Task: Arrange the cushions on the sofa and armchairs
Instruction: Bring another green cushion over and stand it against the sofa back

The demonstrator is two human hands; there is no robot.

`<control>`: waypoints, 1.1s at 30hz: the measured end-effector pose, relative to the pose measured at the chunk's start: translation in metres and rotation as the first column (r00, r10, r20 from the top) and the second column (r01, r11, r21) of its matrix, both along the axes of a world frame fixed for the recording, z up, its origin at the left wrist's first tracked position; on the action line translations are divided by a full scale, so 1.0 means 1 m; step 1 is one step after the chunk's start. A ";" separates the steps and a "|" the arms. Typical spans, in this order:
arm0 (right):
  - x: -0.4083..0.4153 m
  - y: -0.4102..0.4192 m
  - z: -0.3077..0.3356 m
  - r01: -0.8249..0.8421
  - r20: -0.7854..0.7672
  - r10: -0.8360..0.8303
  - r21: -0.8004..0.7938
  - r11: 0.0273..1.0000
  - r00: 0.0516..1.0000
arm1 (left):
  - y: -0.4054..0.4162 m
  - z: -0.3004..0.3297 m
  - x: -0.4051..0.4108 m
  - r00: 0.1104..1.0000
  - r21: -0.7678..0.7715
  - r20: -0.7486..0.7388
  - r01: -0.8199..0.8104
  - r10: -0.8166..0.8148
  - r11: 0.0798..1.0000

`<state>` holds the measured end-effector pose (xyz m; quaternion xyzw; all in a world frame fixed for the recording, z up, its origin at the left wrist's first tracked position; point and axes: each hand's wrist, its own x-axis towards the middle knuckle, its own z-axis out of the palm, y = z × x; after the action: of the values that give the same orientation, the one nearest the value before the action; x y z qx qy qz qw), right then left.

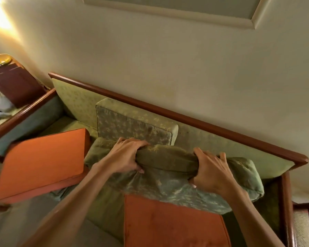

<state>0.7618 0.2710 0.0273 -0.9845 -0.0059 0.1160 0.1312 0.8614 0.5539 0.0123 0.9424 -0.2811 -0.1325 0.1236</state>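
A large green patterned cushion (169,191) lies across the middle of the sofa (212,139), sagging where it is squeezed. My left hand (126,155) grips its upper edge on the left, and my right hand (212,172) grips the same edge further right. Behind them a second green patterned cushion (134,128) stands upright against the sofa's backrest. An orange cushion (41,163) rests tilted on the left part of the seat. Another orange cushion (173,223) lies at the front of the seat, below the held cushion.
The sofa has a dark wooden frame rail (185,115) along the wall and a wooden arm (286,202) on the right. A side table (14,82) with a brass lamp base (0,59) stands at the far left. A picture frame (177,9) hangs above.
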 end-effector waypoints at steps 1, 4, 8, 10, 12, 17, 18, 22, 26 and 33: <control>0.014 0.008 0.002 0.021 -0.003 -0.021 -0.007 1.000 1.000 | 0.006 0.003 0.022 0.999 -0.005 -0.010 0.031 -0.031 1.000; 0.075 0.032 -0.020 0.127 -0.010 -0.128 -0.069 0.989 0.992 | 0.018 -0.024 0.099 0.992 0.010 -0.077 0.097 -0.096 0.995; 0.149 0.064 -0.112 0.162 -0.209 -0.195 -0.168 0.972 0.958 | 0.021 -0.129 0.176 0.978 0.104 -0.205 0.048 -0.026 0.993; 0.179 0.073 -0.150 0.126 -0.285 -0.205 -0.273 0.954 0.936 | 0.015 -0.179 0.191 0.985 0.143 -0.164 -0.026 0.050 0.989; 0.225 0.067 -0.172 0.138 -0.293 -0.233 -0.313 0.940 0.927 | 0.008 -0.214 0.210 0.988 0.068 -0.072 -0.129 0.134 0.989; 0.261 0.050 -0.192 0.100 -0.343 -0.206 -0.302 0.948 0.917 | 0.002 -0.243 0.221 0.993 -0.003 -0.024 -0.119 0.118 0.993; 0.262 0.053 -0.197 0.107 -0.314 -0.209 -0.313 0.944 0.926 | 0.001 -0.248 0.222 0.990 -0.027 -0.022 -0.137 0.136 0.990; 0.256 0.060 -0.208 0.138 -0.234 -0.229 -0.351 0.926 0.945 | -0.002 -0.259 0.222 0.989 -0.052 -0.014 -0.150 0.149 0.987; 0.243 0.060 -0.211 0.157 -0.134 -0.215 -0.350 0.924 0.967 | -0.002 -0.255 0.213 0.985 -0.039 0.007 -0.170 0.171 0.985; 0.191 0.050 -0.188 0.014 0.219 0.012 -0.117 0.993 0.976 | 0.007 -0.229 0.153 0.904 -0.138 0.137 -0.386 0.404 0.912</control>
<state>0.9529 0.3211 -0.1609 -0.9973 -0.0129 0.0068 0.0715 1.0140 0.5606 -0.2165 0.9794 -0.1001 -0.0119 0.1749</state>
